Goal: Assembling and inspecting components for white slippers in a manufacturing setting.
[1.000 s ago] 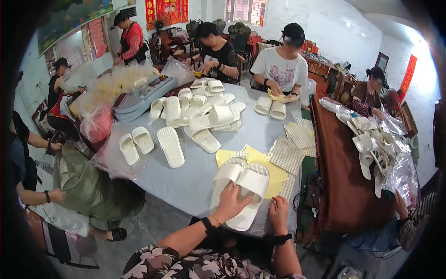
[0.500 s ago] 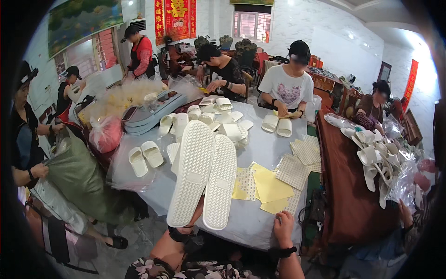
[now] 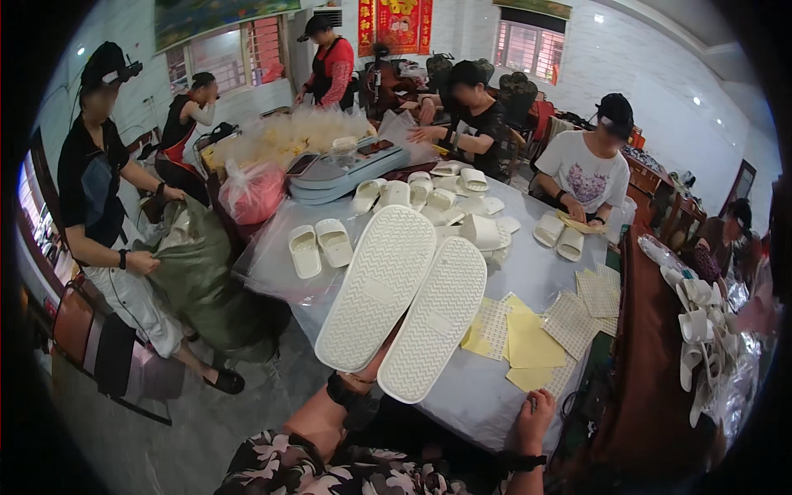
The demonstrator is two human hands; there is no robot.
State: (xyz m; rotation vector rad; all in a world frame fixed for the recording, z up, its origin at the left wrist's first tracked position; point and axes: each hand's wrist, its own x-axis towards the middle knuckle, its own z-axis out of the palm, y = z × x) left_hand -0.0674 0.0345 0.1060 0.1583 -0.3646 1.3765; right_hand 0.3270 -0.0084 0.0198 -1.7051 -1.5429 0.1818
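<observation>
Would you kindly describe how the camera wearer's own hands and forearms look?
The right hand is ungloved, with a black band at the wrist. The left hand is mostly hidden; its wrist wears another black band, and apparently a thin bracelet nearer the hand. The forearms show bare below a dark top with a pale pink and grey floral print.

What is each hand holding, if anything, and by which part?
The left hand holds a pair of white slippers from behind the soles; exact grip hidden. The right hand shows nothing held.
</observation>
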